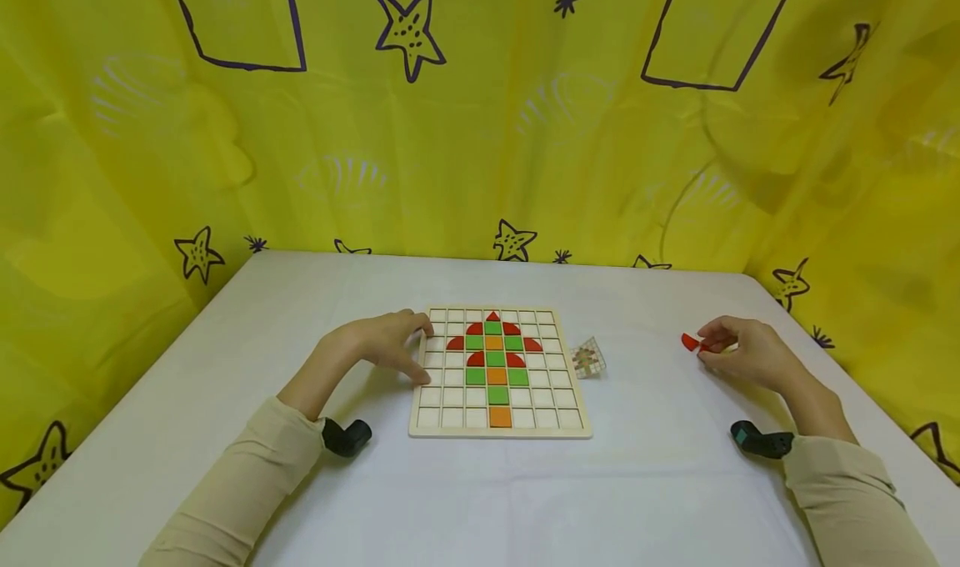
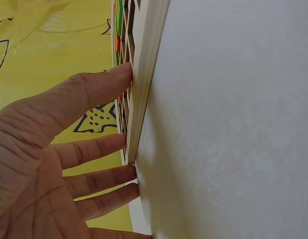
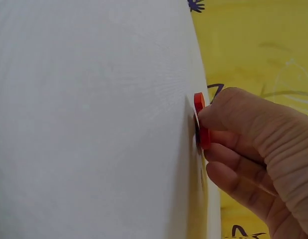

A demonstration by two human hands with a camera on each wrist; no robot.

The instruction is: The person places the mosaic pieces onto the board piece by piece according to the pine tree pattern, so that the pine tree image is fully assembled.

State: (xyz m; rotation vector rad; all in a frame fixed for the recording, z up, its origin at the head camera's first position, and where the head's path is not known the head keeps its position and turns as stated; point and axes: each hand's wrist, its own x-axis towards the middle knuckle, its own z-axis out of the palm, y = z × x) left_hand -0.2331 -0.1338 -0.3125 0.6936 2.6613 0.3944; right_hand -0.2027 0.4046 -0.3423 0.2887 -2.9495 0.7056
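A wooden grid board lies on the white table, with green and orange squares, red rounded pieces and a small red triangle set in its middle columns. My left hand rests at the board's left edge, fingers spread, the thumb and fingertips touching the frame. Well to the right of the board, my right hand has its fingers curled close to the tabletop. Its thumb and fingertips pinch a small red piece. Another bit of red, a curved piece, shows just left of those fingertips; the fingers partly hide both.
A small pattern card, slightly curled, lies against the board's right side. White cloth covers the table. A yellow curtain with drawn stars hangs behind and along both sides. Dark devices are strapped at both wrists.
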